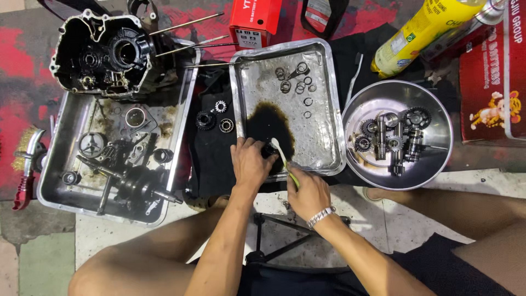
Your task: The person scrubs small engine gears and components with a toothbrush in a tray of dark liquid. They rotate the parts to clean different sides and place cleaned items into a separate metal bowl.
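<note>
The left hand (251, 163) grips a small dark part (268, 149) over the dark pool in the rectangular tray (329, 98), while the right hand (308, 192), just beside it, holds a toothbrush (284, 159) angled up-left onto that part.

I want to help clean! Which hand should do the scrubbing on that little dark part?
Probably the right hand. It holds the toothbrush, whose bristles sit right by the small dark part. The left hand is busy holding that part over the dark puddle in the middle tray.
</note>
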